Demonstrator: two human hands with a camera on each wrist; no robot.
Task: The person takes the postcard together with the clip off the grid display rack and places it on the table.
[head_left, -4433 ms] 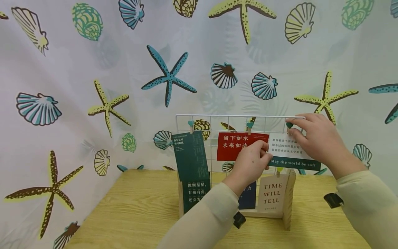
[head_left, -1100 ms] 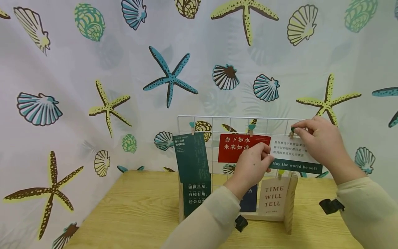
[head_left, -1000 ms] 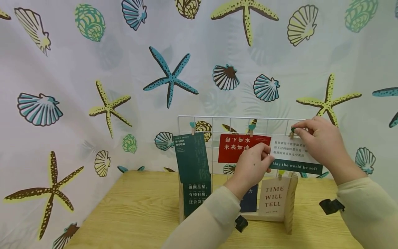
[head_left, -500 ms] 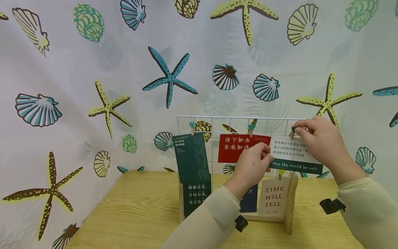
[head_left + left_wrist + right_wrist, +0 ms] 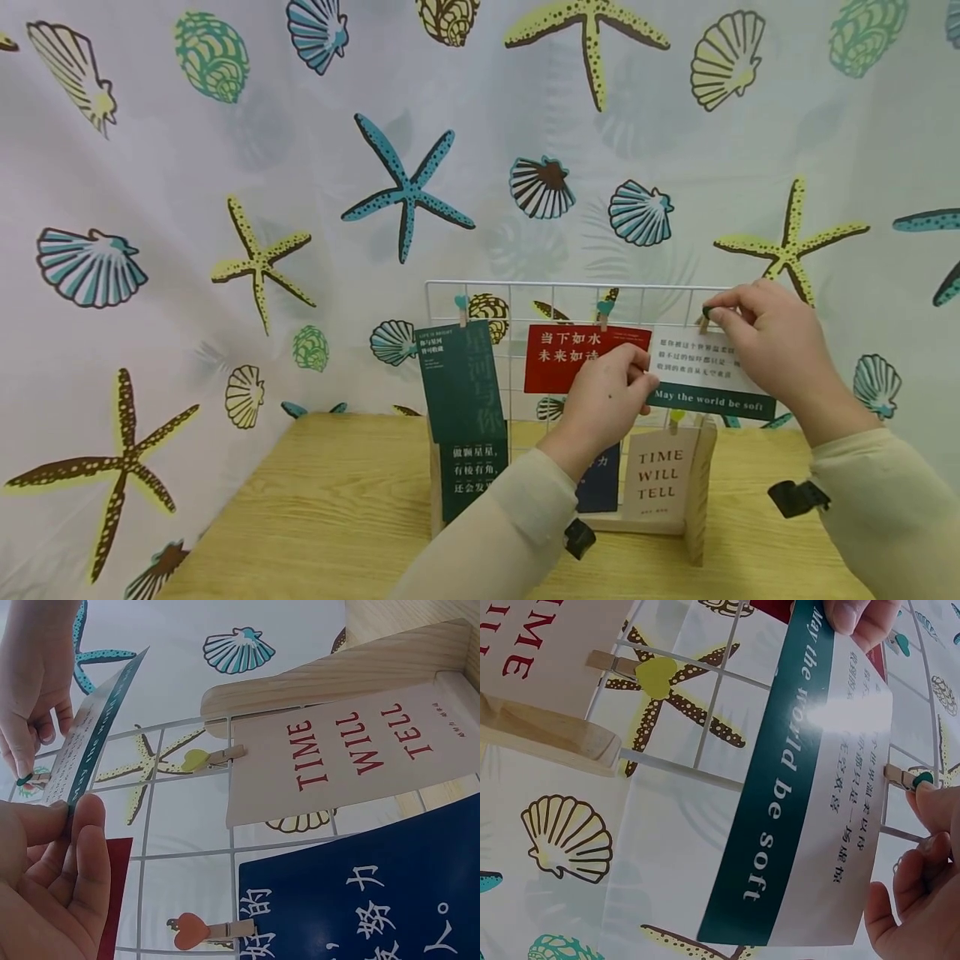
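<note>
In the head view my left hand (image 5: 603, 396) pinches the lower left corner of a white and green card (image 5: 712, 402) that reads "May the world be soft". The card hangs tilted at the upper right of a white wire grid (image 5: 555, 286). My right hand (image 5: 776, 342) pinches a small wooden clothespin (image 5: 898, 778) with a dark green heart (image 5: 922, 778) between thumb and index finger. In the right wrist view the clothespin's tip lies at the card's top edge, near a grid wire. Behind my left hand a red card (image 5: 551, 375) is partly covered.
The grid stands in a wooden base (image 5: 699, 500) on a wood-grain table (image 5: 300, 517). Other cards hang by heart clothespins: a tall green card (image 5: 461, 383), a navy card (image 5: 375, 892) and a beige card (image 5: 330, 757). A shell-patterned curtain (image 5: 465, 50) closes off the back.
Compared with the oldest frame, the right hand and clothespin sit slightly lower, with index finger and thumb closer together. Over the last second both hands hold almost still.
</note>
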